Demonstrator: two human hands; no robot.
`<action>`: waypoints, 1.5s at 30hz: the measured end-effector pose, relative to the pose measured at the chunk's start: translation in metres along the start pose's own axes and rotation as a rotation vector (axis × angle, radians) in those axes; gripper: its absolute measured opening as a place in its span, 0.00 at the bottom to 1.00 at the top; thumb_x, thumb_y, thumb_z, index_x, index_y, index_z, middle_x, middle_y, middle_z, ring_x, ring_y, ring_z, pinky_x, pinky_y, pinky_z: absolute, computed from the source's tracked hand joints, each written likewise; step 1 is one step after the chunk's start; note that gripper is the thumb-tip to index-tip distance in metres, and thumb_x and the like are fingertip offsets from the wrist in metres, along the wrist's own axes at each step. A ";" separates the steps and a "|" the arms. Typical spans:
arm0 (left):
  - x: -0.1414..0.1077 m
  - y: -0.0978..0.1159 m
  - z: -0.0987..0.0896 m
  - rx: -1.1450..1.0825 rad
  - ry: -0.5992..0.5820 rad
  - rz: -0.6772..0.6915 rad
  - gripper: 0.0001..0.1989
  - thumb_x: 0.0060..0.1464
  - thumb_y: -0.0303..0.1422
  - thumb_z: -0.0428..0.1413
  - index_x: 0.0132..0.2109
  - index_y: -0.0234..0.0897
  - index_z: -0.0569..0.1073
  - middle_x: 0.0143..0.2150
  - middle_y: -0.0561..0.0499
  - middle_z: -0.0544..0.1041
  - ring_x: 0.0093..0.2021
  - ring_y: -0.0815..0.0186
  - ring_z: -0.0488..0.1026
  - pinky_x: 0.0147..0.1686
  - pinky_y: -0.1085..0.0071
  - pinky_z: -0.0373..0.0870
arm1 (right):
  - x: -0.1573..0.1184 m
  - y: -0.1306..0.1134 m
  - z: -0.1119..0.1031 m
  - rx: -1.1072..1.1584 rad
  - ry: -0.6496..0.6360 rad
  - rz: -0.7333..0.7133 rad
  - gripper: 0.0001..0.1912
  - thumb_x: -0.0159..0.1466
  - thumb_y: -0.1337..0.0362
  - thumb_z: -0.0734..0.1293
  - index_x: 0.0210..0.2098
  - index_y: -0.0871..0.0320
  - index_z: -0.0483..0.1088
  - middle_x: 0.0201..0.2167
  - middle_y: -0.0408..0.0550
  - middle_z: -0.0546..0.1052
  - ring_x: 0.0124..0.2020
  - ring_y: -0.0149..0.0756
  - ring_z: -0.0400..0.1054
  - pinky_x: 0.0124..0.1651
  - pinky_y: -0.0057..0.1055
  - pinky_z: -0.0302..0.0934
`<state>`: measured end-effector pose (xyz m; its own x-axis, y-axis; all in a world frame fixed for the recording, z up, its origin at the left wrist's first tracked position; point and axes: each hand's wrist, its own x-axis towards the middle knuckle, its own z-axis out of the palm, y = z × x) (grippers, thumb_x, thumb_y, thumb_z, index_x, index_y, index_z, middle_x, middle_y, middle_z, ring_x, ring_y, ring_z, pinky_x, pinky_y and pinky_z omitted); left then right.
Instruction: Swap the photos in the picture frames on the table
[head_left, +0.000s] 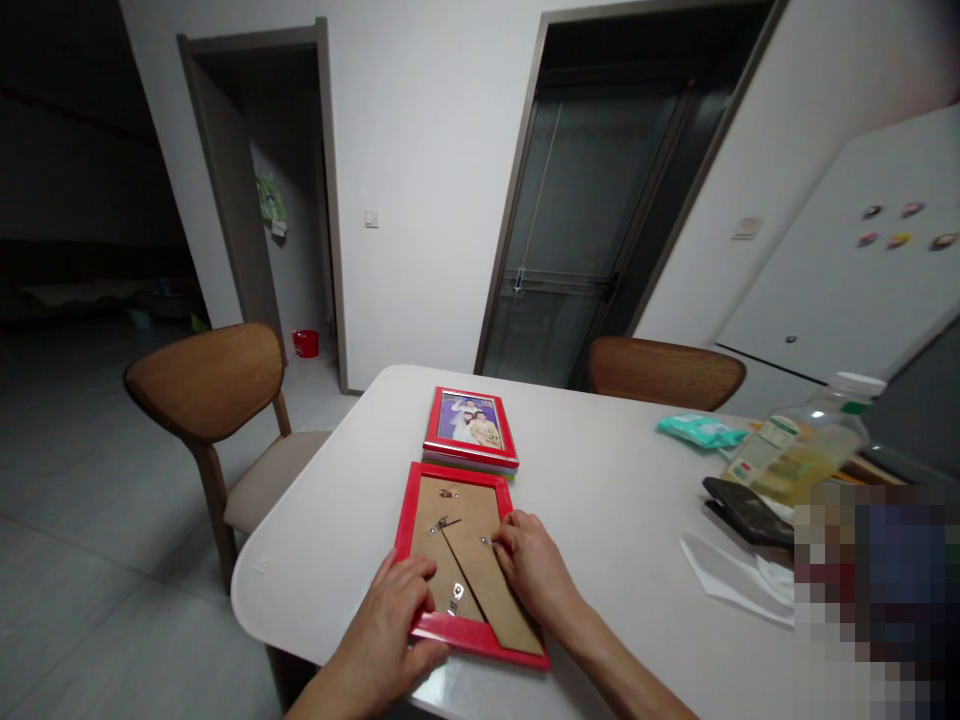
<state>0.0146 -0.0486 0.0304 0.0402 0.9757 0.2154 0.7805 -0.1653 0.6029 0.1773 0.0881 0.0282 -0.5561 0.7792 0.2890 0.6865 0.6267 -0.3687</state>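
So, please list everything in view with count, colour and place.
Rectangular picture frame: 1, red, brown backing up, between hands
Framed photo stack: 1, red top, behind it
Rounded table: 1, white, centre
Wooden chairs: 2, brown, left and far side
Plastic packet: 1, teal, table's right
Clear bottle: 1, yellow liquid, beside packet
Flat case: 1, black, by bottle
Thin sheet: 1, white, table's right
Doorways: 2, grey, back wall
Round bucket: 1, red, left doorway
Refrigerator: 1, white, far right
Left hand: 1, frame's left
Right hand: 1, frame's right
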 end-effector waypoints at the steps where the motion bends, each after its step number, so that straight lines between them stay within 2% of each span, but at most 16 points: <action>1: 0.000 0.000 0.000 0.001 -0.002 0.000 0.09 0.40 0.28 0.56 0.32 0.37 0.66 0.51 0.42 0.66 0.53 0.56 0.59 0.55 0.52 0.45 | 0.001 0.000 0.000 0.008 -0.005 -0.001 0.13 0.56 0.70 0.56 0.23 0.59 0.70 0.29 0.50 0.69 0.34 0.35 0.60 0.36 0.28 0.56; 7: -0.001 0.002 -0.001 0.011 -0.018 0.001 0.09 0.40 0.27 0.56 0.32 0.36 0.66 0.51 0.41 0.66 0.53 0.55 0.59 0.55 0.52 0.45 | 0.006 0.003 0.002 0.045 -0.027 0.009 0.12 0.55 0.70 0.57 0.26 0.59 0.71 0.29 0.48 0.69 0.33 0.34 0.61 0.36 0.27 0.56; 12: -0.001 0.000 0.000 0.035 -0.035 -0.004 0.08 0.41 0.28 0.55 0.33 0.36 0.66 0.51 0.40 0.66 0.54 0.54 0.58 0.55 0.50 0.45 | 0.008 0.006 0.003 0.072 -0.010 -0.006 0.11 0.55 0.70 0.57 0.24 0.59 0.70 0.31 0.48 0.67 0.36 0.34 0.61 0.38 0.28 0.56; 23: -0.005 -0.001 -0.003 -0.016 -0.037 -0.004 0.10 0.39 0.28 0.56 0.33 0.36 0.65 0.52 0.41 0.65 0.54 0.55 0.58 0.55 0.52 0.44 | -0.001 0.006 -0.006 0.073 -0.067 -0.029 0.09 0.51 0.73 0.57 0.20 0.59 0.67 0.29 0.47 0.67 0.34 0.33 0.62 0.38 0.28 0.56; 28: -0.005 0.000 -0.005 -0.044 -0.042 -0.023 0.10 0.38 0.27 0.56 0.32 0.36 0.65 0.52 0.41 0.65 0.54 0.56 0.58 0.55 0.53 0.45 | 0.008 -0.018 -0.002 0.059 -0.089 -0.063 0.12 0.56 0.68 0.56 0.25 0.58 0.70 0.29 0.47 0.70 0.33 0.33 0.63 0.37 0.27 0.55; 30: -0.006 -0.002 -0.003 -0.052 -0.021 -0.010 0.11 0.37 0.26 0.57 0.32 0.36 0.65 0.51 0.42 0.66 0.53 0.57 0.59 0.55 0.55 0.44 | 0.016 -0.032 0.006 0.024 -0.083 -0.066 0.13 0.58 0.66 0.55 0.27 0.57 0.70 0.28 0.47 0.71 0.32 0.32 0.64 0.35 0.26 0.55; 34: -0.006 -0.008 0.001 -0.065 0.001 -0.001 0.12 0.35 0.26 0.58 0.31 0.37 0.65 0.50 0.44 0.66 0.52 0.58 0.60 0.55 0.57 0.46 | 0.032 -0.054 0.026 -0.042 -0.060 -0.080 0.12 0.58 0.65 0.56 0.25 0.58 0.70 0.28 0.48 0.72 0.32 0.34 0.64 0.35 0.27 0.53; 39: -0.005 -0.009 0.003 -0.065 0.011 0.024 0.13 0.35 0.25 0.58 0.31 0.37 0.64 0.49 0.45 0.66 0.51 0.58 0.60 0.55 0.58 0.46 | 0.039 -0.064 0.039 -0.040 -0.068 -0.124 0.12 0.58 0.68 0.57 0.25 0.60 0.70 0.28 0.50 0.71 0.33 0.34 0.62 0.37 0.29 0.53; 45: -0.004 -0.009 0.002 -0.087 0.048 0.052 0.11 0.36 0.26 0.57 0.30 0.38 0.64 0.46 0.48 0.68 0.48 0.60 0.62 0.54 0.59 0.47 | 0.034 -0.067 0.036 0.012 -0.112 -0.206 0.13 0.57 0.69 0.57 0.21 0.58 0.70 0.25 0.46 0.71 0.31 0.31 0.62 0.38 0.26 0.53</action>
<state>0.0085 -0.0511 0.0225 0.0477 0.9579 0.2832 0.7211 -0.2292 0.6538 0.0956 0.0725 0.0311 -0.7327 0.6290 0.2598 0.5479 0.7717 -0.3230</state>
